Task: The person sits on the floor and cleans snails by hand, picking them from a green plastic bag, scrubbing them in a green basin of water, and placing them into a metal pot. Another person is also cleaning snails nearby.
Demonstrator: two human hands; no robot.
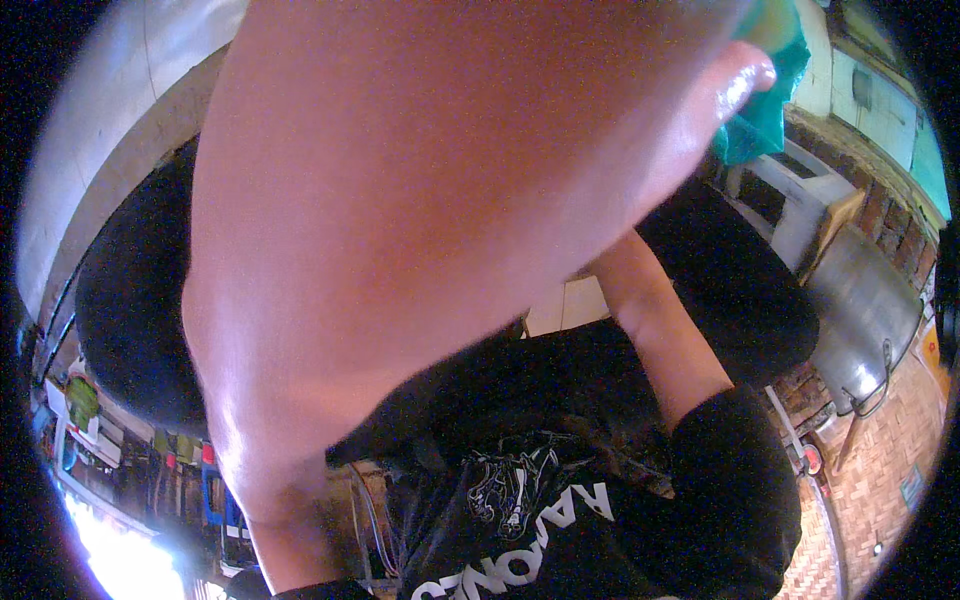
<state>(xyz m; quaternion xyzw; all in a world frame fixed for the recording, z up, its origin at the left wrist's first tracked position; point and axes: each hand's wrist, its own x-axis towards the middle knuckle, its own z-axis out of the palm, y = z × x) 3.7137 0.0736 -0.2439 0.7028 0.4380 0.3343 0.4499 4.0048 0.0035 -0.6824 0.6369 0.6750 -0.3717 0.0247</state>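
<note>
My left forearm (420, 187) fills most of the view, crossing close to the camera from lower left to upper right. At its far end is my left hand (739, 79), with a wet, shiny thumb laid over a crumpled green plastic sheet or bag (761, 127). The other fingers are hidden. My right forearm (660, 330) rises from a black sleeve and passes behind the left forearm, so my right hand is out of view. Dark rounded shapes, seemingly my knees in dark trousers (750, 292), spread to both sides. Pale tiles (562, 307) show between the arms.
A large metal pot (862, 315) with a wire handle lies at right, near a grey slotted block or stool (799, 191). Woven bamboo matting (892, 465) lines the lower right. Assorted items (97, 427) stand at left, above a glaring opening (124, 551).
</note>
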